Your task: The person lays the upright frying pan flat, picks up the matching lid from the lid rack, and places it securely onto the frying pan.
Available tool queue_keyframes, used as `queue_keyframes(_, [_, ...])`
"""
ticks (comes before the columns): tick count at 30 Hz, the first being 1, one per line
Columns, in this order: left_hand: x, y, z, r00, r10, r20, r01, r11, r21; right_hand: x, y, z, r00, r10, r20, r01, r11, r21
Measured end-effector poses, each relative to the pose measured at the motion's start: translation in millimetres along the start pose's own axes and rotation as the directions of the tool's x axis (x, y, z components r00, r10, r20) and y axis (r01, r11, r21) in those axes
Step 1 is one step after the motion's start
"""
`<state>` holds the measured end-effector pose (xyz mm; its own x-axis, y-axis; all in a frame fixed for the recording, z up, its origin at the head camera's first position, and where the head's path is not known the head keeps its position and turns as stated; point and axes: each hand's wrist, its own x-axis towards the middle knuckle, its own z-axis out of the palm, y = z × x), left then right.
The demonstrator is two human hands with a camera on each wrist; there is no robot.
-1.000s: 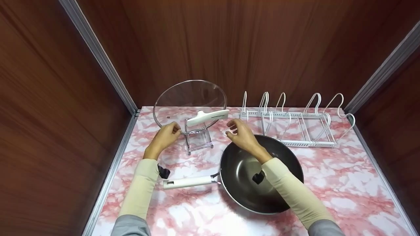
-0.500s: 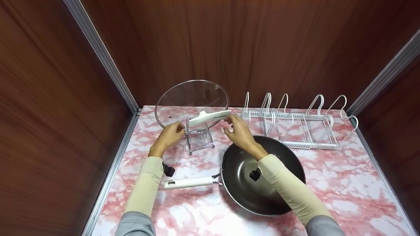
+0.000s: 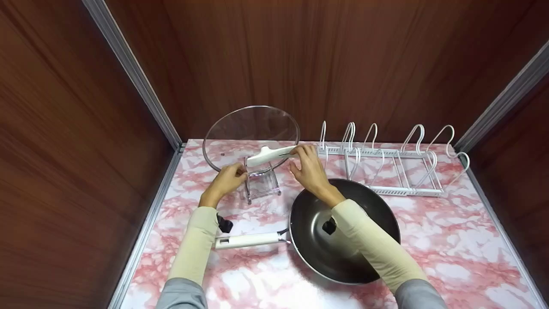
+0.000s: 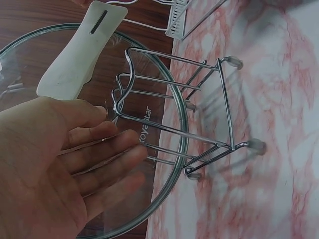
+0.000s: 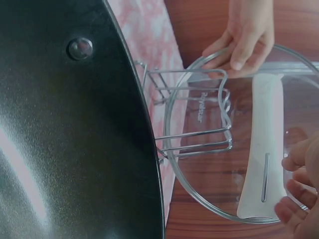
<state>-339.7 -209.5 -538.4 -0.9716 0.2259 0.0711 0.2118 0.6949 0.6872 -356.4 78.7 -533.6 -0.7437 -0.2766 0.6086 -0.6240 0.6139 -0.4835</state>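
Note:
A clear glass lid (image 3: 253,124) with a white handle (image 3: 270,156) stands on edge in a small chrome wire rack (image 4: 225,104). My left hand (image 3: 227,179) is beside the rack's left side and the lid's lower rim, fingers extended and loosely bent in the left wrist view. At the right end of the lid's handle is my right hand (image 3: 312,171); its thumb and fingertips are close to the handle in the right wrist view, and contact is hard to tell. Below my right forearm sits a dark wok (image 3: 315,253), its white handle (image 3: 253,240) pointing left.
A white wire rack (image 3: 399,189) with several upright loops stands at the back right, behind the wok. Brown wood-grain walls (image 3: 300,64) enclose the back and sides. The tabletop (image 3: 240,279) has a pink and white marbled pattern.
My right hand has moved up to the right end of the lid's handle. My left hand has shifted slightly right, closer to the chrome rack. The lid and wok stay in place.

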Motion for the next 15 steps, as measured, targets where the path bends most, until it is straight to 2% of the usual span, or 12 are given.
queue_keyframes(5, [-1.2,-0.1,4.8,0.999,-0.01,0.036,0.01,1.0,-0.006,2.6,2.1,4.1,0.998,-0.053,-0.037,0.051,0.998,-0.046])
queue_keyframes(15, [-1.7,-0.9,12.6,0.999,-0.005,0.053,0.005,1.0,0.005,11.5,0.8,11.7,0.997,-0.08,0.021,0.082,0.989,-0.12])
